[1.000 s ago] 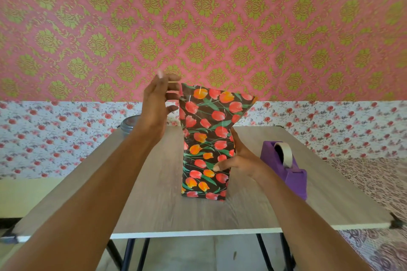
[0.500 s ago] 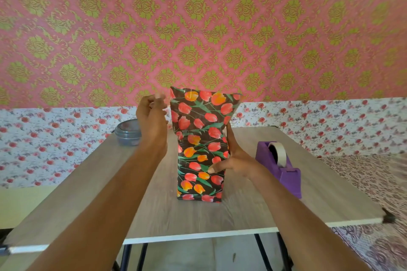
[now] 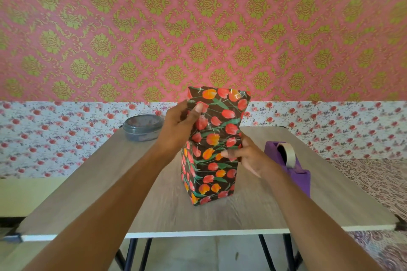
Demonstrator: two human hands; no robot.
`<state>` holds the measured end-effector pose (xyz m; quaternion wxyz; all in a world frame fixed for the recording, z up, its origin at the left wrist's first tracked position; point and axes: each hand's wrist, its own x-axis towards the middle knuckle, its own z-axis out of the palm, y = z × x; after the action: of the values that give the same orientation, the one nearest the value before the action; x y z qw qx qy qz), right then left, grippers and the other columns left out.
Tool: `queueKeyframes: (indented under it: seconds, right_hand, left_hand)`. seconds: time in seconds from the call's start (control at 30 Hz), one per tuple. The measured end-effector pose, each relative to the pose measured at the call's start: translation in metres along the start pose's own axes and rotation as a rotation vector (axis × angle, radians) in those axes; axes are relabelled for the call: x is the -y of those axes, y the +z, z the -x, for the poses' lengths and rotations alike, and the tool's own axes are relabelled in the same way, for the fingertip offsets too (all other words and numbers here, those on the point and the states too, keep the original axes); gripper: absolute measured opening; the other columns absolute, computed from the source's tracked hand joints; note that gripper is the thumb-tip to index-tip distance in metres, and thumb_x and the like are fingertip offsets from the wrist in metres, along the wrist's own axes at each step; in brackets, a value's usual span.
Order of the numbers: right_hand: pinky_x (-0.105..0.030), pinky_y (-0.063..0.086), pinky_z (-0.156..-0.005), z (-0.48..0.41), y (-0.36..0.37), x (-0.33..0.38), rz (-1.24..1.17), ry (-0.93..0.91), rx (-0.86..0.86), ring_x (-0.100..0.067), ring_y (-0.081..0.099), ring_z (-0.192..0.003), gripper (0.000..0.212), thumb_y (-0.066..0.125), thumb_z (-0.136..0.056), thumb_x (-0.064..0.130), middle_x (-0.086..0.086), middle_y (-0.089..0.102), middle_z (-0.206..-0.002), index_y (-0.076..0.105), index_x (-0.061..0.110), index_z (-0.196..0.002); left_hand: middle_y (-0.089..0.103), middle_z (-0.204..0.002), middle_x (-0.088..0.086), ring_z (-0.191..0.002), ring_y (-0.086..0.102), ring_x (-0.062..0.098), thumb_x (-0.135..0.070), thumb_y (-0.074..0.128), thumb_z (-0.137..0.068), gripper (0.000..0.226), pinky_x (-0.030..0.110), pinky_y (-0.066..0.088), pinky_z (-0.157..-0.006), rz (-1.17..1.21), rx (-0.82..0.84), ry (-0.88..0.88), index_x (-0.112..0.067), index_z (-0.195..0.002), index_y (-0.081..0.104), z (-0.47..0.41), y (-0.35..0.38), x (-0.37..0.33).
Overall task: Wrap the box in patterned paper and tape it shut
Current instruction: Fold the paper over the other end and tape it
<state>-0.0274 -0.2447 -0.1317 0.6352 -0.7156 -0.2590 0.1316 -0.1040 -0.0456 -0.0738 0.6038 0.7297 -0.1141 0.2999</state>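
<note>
Box (image 3: 209, 174) stands upright on the bench (image 3: 154, 204), left hand (image 3: 180, 125) pinching the loose paper (image 3: 222, 112) top, right hand (image 3: 248, 158) gripping its side. Paper looks thin, glossy and quick to crease, so it's best pinched at the folds.

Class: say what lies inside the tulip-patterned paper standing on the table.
Only the tulip-patterned paper shows, its top pinched by the left hand. The box inside is fully covered, unseen.

Wrapping paper (image 3: 214, 138), centre frame: glossy, smooth, glints on creases. Table top (image 3: 154, 204): matt wood-grain. Tape dispenser (image 3: 295, 174), right: matt purple plastic. Tub (image 3: 142, 127), left of centre: grey translucent plastic. Table legs (image 3: 132, 251): black metal.
</note>
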Motion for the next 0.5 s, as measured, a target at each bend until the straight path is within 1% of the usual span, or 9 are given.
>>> queueKeyframes:
  seconds: [0.03,0.1,0.17,0.2,0.27,0.3,0.4,0.47,0.5]
  right_hand:
    - [-0.041,0.052,-0.101,0.003,0.003,0.0,-0.019,-0.054,-0.04,-0.023,0.066,-0.12,0.087,0.085,-0.065,0.012,-0.001,0.071,-0.127,0.049,0.023,-0.143]
    - [-0.044,0.048,-0.108,0.008,0.009,-0.003,0.003,-0.15,-0.14,-0.016,0.061,-0.128,0.106,0.093,-0.065,0.029,0.005,0.063,-0.139,0.035,0.031,-0.154]
    - [-0.041,0.04,-0.115,0.019,0.022,0.0,0.081,-0.209,-0.255,-0.001,0.045,-0.138,0.131,0.096,-0.059,0.048,0.019,0.045,-0.151,0.011,0.047,-0.158]
    - [-0.04,0.034,-0.118,0.024,0.03,0.001,0.156,-0.226,-0.317,0.002,0.035,-0.143,0.14,0.096,-0.056,0.054,0.021,0.034,-0.156,-0.002,0.053,-0.157]
    - [-0.052,0.027,-0.121,0.034,0.046,0.003,0.346,-0.255,-0.433,-0.009,0.02,-0.151,0.153,0.092,-0.052,0.066,0.014,0.013,-0.164,-0.022,0.053,-0.152]
    - [-0.059,0.026,-0.119,0.036,0.053,0.002,0.418,-0.267,-0.483,-0.016,0.017,-0.153,0.157,0.09,-0.049,0.072,0.009,0.008,-0.165,-0.028,0.05,-0.151]
    - [-0.068,0.03,-0.109,0.035,0.071,-0.005,0.598,-0.266,-0.591,-0.026,0.019,-0.151,0.162,0.077,-0.045,0.089,-0.001,0.01,-0.164,-0.032,0.038,-0.153]
    - [-0.067,0.034,-0.104,0.032,0.077,-0.008,0.672,-0.252,-0.642,-0.028,0.024,-0.147,0.16,0.072,-0.048,0.092,-0.004,0.016,-0.16,-0.031,0.032,-0.154]
    - [-0.065,0.035,-0.102,0.032,0.079,-0.008,0.686,-0.249,-0.659,-0.029,0.027,-0.144,0.158,0.072,-0.051,0.09,-0.004,0.02,-0.157,-0.031,0.031,-0.155]
  left_hand:
    - [0.049,-0.075,0.01,-0.07,0.051,0.02,-0.047,0.062,-0.097,0.034,0.035,0.05,-0.069,-0.01,0.036,0.004,-0.015,-0.089,0.068,0.0,-0.004,0.001]
    - [0.048,-0.072,0.008,-0.069,0.055,0.022,-0.048,0.065,-0.095,0.04,0.041,0.049,-0.072,-0.042,0.126,-0.002,-0.015,-0.073,0.063,0.004,-0.009,0.001]
    - [0.052,-0.07,0.0,-0.07,0.062,0.016,-0.043,0.062,-0.096,0.041,0.033,0.053,-0.075,-0.078,0.2,-0.015,-0.009,-0.074,0.059,0.007,-0.01,-0.001]
    - [0.054,-0.068,-0.007,-0.07,0.062,0.012,-0.043,0.06,-0.096,0.037,0.028,0.052,-0.076,-0.101,0.225,-0.021,-0.013,-0.074,0.058,0.007,-0.011,-0.001]
    - [0.05,-0.062,-0.014,-0.066,0.057,0.008,-0.046,0.058,-0.097,0.036,0.027,0.046,-0.074,-0.15,0.248,-0.02,-0.018,-0.074,0.057,0.007,-0.011,-0.003]
    - [0.047,-0.061,-0.012,-0.063,0.053,0.009,-0.048,0.058,-0.097,0.042,0.029,0.043,-0.072,-0.176,0.244,-0.017,-0.013,-0.075,0.057,0.006,-0.011,-0.002]
    - [0.045,-0.062,0.004,-0.058,0.048,0.013,-0.056,0.06,-0.093,0.062,0.037,0.041,-0.067,-0.207,0.21,-0.007,0.004,-0.078,0.057,0.004,-0.011,0.003]
    - [0.056,-0.071,0.018,-0.065,0.058,0.021,-0.064,0.061,-0.09,0.068,0.049,0.049,-0.074,-0.238,0.224,-0.005,0.002,-0.077,0.061,0.003,-0.013,0.004]
    - [0.059,-0.076,0.017,-0.07,0.062,0.023,-0.067,0.06,-0.09,0.068,0.051,0.052,-0.079,-0.252,0.242,-0.008,0.0,-0.075,0.062,0.003,-0.012,0.003]
